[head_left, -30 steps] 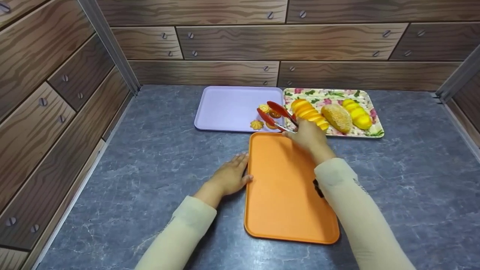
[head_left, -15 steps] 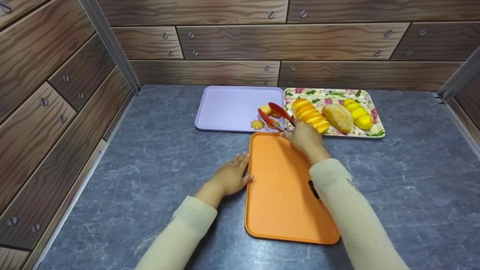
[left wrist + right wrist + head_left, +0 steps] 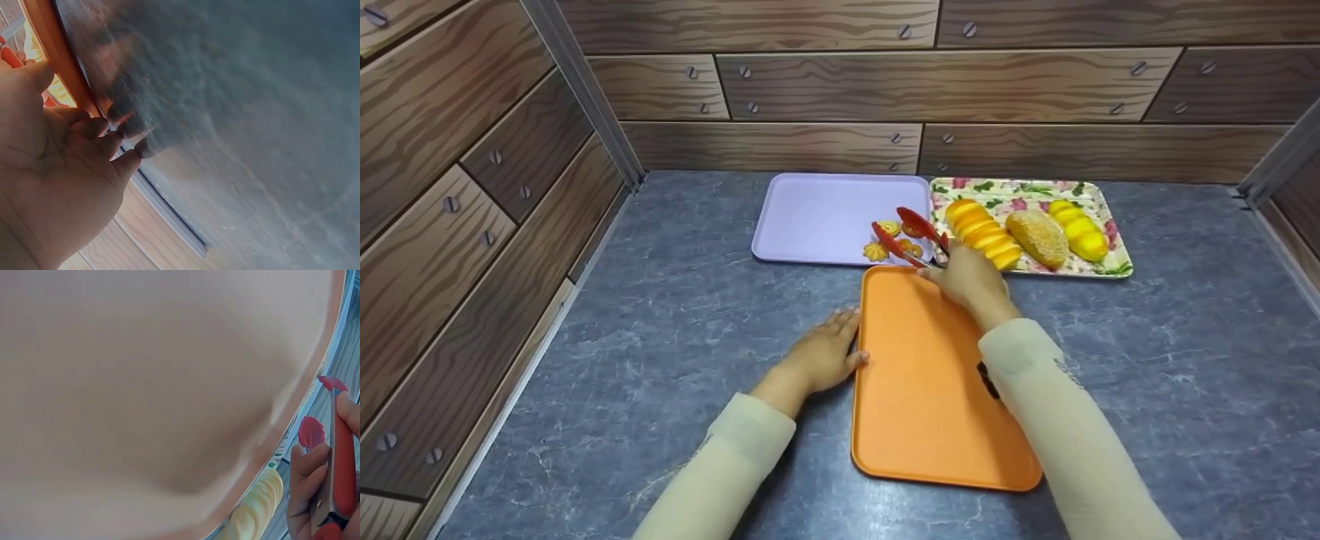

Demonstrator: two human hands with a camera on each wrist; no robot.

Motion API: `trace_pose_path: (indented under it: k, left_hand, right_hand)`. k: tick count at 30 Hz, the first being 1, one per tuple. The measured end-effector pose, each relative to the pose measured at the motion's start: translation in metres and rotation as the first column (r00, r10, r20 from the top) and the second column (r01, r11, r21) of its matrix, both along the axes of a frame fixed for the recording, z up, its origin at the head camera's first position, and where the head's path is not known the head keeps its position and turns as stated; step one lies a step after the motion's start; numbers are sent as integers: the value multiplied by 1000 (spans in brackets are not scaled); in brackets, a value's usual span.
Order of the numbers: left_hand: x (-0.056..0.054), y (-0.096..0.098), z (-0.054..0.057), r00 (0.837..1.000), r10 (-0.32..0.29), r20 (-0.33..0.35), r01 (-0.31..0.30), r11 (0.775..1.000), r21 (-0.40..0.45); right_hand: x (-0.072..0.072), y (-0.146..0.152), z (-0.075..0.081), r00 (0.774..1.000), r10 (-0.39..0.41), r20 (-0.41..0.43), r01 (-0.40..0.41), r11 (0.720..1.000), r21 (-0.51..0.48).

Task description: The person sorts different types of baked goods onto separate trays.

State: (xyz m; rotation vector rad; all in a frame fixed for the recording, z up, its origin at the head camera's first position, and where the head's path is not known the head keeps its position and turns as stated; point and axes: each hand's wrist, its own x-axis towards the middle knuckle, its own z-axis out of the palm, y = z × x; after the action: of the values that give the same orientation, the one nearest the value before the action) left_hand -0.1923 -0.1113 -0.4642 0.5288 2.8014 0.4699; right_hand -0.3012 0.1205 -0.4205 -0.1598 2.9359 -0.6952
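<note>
My right hand (image 3: 971, 281) grips a pair of red-tipped tongs (image 3: 919, 224), as the right wrist view also shows. The red tips stand spread over the right end of a lilac tray (image 3: 817, 217), among several small toy cookies. A flower-shaped cookie (image 3: 875, 251) lies just left of the lower tip, and others are partly covered by the tongs. Nothing shows pinched between the tips. My left hand (image 3: 821, 352) rests at the left edge of an orange tray (image 3: 930, 405), fingers extended on the tabletop side and thumb on the rim.
Beside the lilac tray is a flowered tray (image 3: 1116, 262). On it lie an orange sliced loaf (image 3: 982, 234), a seeded bread roll (image 3: 1037, 237) and a yellow segmented bun (image 3: 1078, 230). Wood-patterned panels (image 3: 810, 146) border the grey marbled table (image 3: 675, 300) at the back and sides.
My right hand has shifted slightly left with the tongs, and their tips have spread a little lower over the cookies. My left hand stays in place at the orange tray.
</note>
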Motion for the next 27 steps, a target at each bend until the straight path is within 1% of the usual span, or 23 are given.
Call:
trace_pose_path:
  k: [5,11,21,27]
  left_hand:
    - [0,0,-1,1000,-9,-4,9,1000,-6]
    - [-1,0,-1,1000,-13,-1,13,1000,-17]
    - [-1,0,0,1000,-8,2,8,1000,-14]
    - [0,0,1,1000,-7,-1,7,1000,5]
  right_hand:
    - [0,1,-1,1000,4,-26,-5,1000,-24]
    - [-1,2,1,997,1,-80,-6,998,-65]
    - [-1,3,3,991,-56,-125,42,993,-111]
    - [2,8,2,975,-117,-188,91,986,-140]
